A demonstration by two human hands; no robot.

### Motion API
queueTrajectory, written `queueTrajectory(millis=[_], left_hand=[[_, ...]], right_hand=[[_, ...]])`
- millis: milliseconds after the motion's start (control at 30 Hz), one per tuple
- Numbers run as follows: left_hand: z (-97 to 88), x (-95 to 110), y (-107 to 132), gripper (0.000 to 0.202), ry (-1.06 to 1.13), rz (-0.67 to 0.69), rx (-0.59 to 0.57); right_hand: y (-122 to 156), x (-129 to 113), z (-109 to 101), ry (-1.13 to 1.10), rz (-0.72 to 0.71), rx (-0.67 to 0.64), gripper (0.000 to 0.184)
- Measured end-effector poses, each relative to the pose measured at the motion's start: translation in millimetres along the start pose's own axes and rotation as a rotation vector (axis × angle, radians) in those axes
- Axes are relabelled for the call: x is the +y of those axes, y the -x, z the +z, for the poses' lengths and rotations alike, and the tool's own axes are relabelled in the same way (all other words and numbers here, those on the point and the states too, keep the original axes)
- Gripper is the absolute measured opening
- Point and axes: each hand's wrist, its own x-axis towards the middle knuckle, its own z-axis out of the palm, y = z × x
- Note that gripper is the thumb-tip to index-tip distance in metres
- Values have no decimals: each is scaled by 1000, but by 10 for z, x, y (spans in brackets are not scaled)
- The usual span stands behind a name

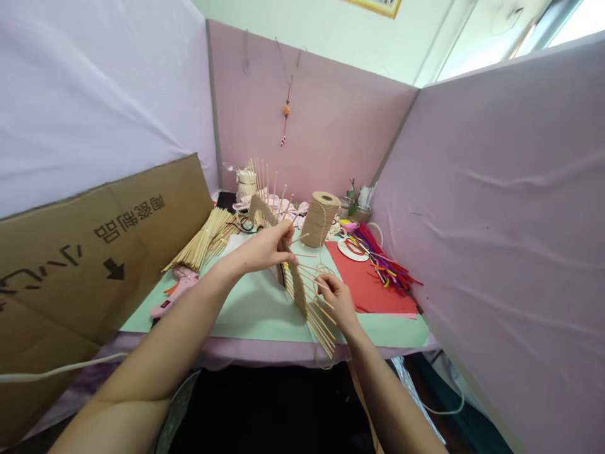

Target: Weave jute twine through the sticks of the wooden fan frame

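Observation:
A round frame wrapped in brown twine (298, 293), with thin wooden sticks (322, 333) fanning out from its edge, stands tilted above the table. My left hand (274, 244) grips its upper rim, thumb on the near side and fingers curled over the far side. On the right, my right hand (338, 301) is closed in a pinch beside the sticks, with a thin strand of twine at its fingertips. A large spool of twine (321, 219) stands behind the hands, and a loose strand hangs down from it. The frame's far side is partly hidden by my left hand.
Bundles of sticks (204, 236) and a pink glue gun (176, 291) lie at left by a cardboard sheet (106, 252). To the right, red sheets (350, 277) carry colourful pipe cleaners (385, 258) and a white tape roll (347, 251). Pink fabric partitions (312, 113) surround the table.

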Motion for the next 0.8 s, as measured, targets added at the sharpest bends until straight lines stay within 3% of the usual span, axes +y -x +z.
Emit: queueTrajectory(millis=[233,400,800], left_hand=[[1,56,-50,37,1,-29,-20],[19,13,-117,39,-62,-15,13],[4,-23,-224,39,-96,-2,29]], right_hand=[[66,-2,-293,-7,-4,66,36],[101,-101,-463,13,-48,36,32],[220,-564,-739,234,-249,-97,20]])
